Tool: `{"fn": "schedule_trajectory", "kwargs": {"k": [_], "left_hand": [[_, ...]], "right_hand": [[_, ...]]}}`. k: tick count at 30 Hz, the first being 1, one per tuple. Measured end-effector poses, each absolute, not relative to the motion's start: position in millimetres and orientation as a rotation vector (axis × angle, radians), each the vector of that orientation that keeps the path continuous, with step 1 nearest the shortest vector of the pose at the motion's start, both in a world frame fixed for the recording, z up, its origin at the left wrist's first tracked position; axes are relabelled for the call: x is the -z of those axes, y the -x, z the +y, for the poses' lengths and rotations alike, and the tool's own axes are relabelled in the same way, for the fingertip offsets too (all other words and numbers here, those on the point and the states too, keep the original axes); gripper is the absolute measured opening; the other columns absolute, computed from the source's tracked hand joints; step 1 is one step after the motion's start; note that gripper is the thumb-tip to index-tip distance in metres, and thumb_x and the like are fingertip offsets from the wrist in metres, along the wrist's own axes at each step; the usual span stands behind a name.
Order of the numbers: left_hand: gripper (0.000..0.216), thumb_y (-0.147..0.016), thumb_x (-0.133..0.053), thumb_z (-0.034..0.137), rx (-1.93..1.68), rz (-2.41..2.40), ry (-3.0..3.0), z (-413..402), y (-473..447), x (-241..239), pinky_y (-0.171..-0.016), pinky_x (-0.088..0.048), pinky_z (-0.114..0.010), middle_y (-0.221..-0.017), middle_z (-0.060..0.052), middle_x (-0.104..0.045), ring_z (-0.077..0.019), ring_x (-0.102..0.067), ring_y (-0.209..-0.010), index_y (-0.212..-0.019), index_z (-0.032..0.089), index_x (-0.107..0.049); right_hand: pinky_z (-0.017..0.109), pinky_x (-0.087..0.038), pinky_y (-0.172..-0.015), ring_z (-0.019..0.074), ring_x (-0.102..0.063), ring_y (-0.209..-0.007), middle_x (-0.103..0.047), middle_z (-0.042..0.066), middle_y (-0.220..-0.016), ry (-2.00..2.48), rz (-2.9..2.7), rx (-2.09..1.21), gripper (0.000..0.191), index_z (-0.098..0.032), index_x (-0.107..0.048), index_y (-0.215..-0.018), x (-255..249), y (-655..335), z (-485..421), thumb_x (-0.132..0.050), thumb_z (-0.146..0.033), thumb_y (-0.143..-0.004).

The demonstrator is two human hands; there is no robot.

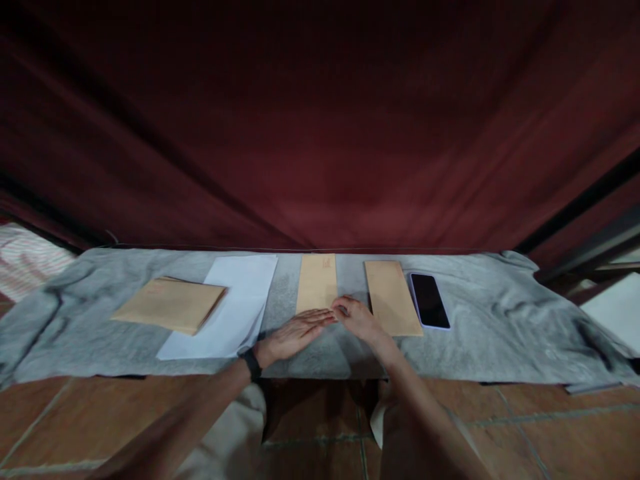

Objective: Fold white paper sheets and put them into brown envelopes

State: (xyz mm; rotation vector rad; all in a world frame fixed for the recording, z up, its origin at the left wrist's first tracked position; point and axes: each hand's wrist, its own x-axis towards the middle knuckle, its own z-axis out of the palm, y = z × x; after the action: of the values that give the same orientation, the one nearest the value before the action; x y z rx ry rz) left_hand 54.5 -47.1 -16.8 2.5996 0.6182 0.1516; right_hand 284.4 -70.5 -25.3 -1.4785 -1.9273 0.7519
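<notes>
A brown paper envelope lies lengthwise on the grey cloth in front of me. Across its near end rests my left hand, palm down with straight fingers pressed flat; a dark band circles that wrist. My right hand meets the left fingertips at the envelope's near right side. Its fingers are curled into a pinch, and whatever may be between them is hidden. To the right lies a stack of brown envelopes. Further left, more brown envelopes overlap white paper sheets.
A phone with a pale purple edge lies right of the stack. Grey cloth covers the long, narrow surface, wrinkled at both ends. Dark red fabric rises behind it. Tiled floor shows below the front edge.
</notes>
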Motion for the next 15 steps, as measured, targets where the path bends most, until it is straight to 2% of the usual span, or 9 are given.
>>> {"fn": "schedule_trajectory", "kwargs": {"k": [2, 4, 8, 12, 15], "left_hand": [[0.049, -0.108, -0.024, 0.036, -0.265, 0.67, -2.561, -39.7, -54.5, 9.4, -0.121, -0.037, -0.031, -0.153, 0.002, -0.053, -0.012, -0.047, -0.142, -0.148, 0.029, -0.05], [0.05, -0.107, -0.024, 0.037, -0.388, 0.764, -2.574, -19.3, -59.4, 5.4, -0.121, -0.038, -0.034, -0.153, 0.0, -0.052, -0.0138, -0.046, -0.143, -0.149, 0.027, -0.049], [0.059, -0.106, -0.021, 0.043, -0.392, 0.96, -2.732, 49.8, -77.9, 13.8, -0.126, -0.025, -0.038, -0.164, -0.007, -0.035, -0.0159, -0.03, -0.152, -0.158, 0.018, -0.031], [0.066, -0.104, -0.019, 0.046, -0.279, 1.21, -2.735, 100.8, -86.3, 37.7, -0.126, -0.023, -0.042, -0.162, -0.015, -0.035, -0.0213, -0.027, -0.153, -0.156, 0.008, -0.033], [0.064, -0.104, -0.02, 0.046, -0.261, 1.181, -2.761, 99.7, -81.7, 52.2, -0.126, -0.019, -0.042, -0.163, -0.012, -0.035, -0.0195, -0.027, -0.153, -0.157, 0.013, -0.033]], "right_hand": [[0.029, -0.053, -0.092, 0.0172, -0.068, -0.1, -0.072, 0.005, -0.106, 1.472, -2.006, -0.681, 0.02, -0.02, -0.07, -0.101, 26.5, -283.2, -71.9, -0.054, -0.011, -0.093], [0.03, -0.051, -0.095, 0.0172, -0.067, -0.103, -0.071, 0.006, -0.109, 1.47, -2.103, -0.611, 0.02, -0.02, -0.069, -0.1, 27.9, -283.1, -74.3, -0.053, -0.011, -0.093], [0.03, -0.048, -0.103, 0.0173, -0.063, -0.114, -0.066, 0.006, -0.122, 1.492, -2.206, -0.517, 0.023, -0.021, -0.068, -0.105, 30.8, -284.0, -80.2, -0.051, -0.011, -0.093], [0.031, -0.046, -0.107, 0.0182, -0.059, -0.122, -0.062, 0.007, -0.131, 1.484, -2.236, -0.527, 0.028, -0.02, -0.064, -0.117, 29.9, -284.6, -85.2, -0.054, -0.011, -0.091], [0.033, -0.045, -0.109, 0.0199, -0.058, -0.124, -0.06, 0.008, -0.133, 1.465, -2.267, -0.532, 0.031, -0.021, -0.062, -0.121, 26.5, -284.6, -88.1, -0.058, -0.016, -0.091]]}}
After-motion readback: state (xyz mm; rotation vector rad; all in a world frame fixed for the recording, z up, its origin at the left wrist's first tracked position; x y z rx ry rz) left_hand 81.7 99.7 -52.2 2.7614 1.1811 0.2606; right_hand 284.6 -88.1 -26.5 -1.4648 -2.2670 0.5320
